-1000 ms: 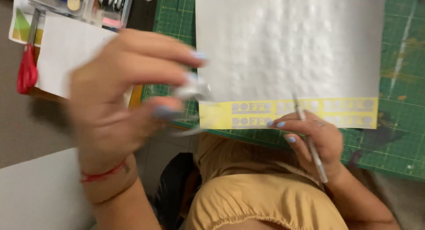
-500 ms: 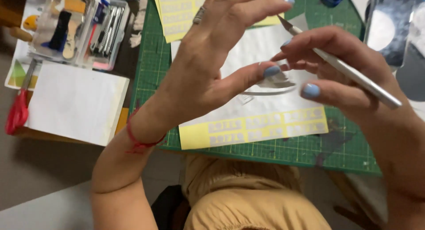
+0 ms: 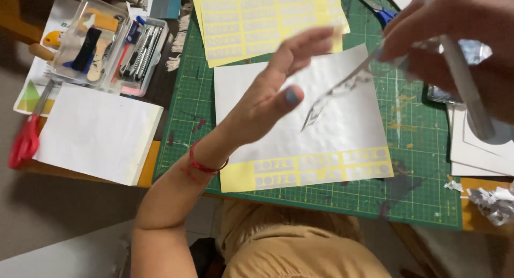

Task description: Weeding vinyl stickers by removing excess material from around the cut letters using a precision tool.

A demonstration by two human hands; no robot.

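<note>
Head view finds us at a craft table, both hands raised above a green cutting mat [image 3: 423, 165]. Our left hand [image 3: 278, 93] hovers with fingers spread wide and thumb tucked across the palm, holding nothing we can make out, a red thread band [image 3: 206, 163] at the wrist. Our right hand [image 3: 460, 40] is closed on a slim metal tool [image 3: 466, 80], its handle running down past the palm. From near those fingers a thin, crinkled translucent sliver [image 3: 334, 93] hangs in the air over the white embossed sheet [image 3: 342, 133], which lies flat on the mat with a yellow sticker strip [image 3: 316, 171] along its near edge; motion blur keeps us from telling exactly how the sliver is gripped. To handle it well, we judge, we should keep it taut and clear of the sheet, move slowly so it does not tear or curl back on itself, and bring the free fingers in from below to steady its loose point. A clear box of tools [image 3: 101, 48], red scissors [image 3: 24, 141] and a white pad [image 3: 93, 133] sit to the left. Compared with half a second ago, our left hand has let go and opened, our hands have drawn apart, and the sliver now trails from the right side alone.
</note>
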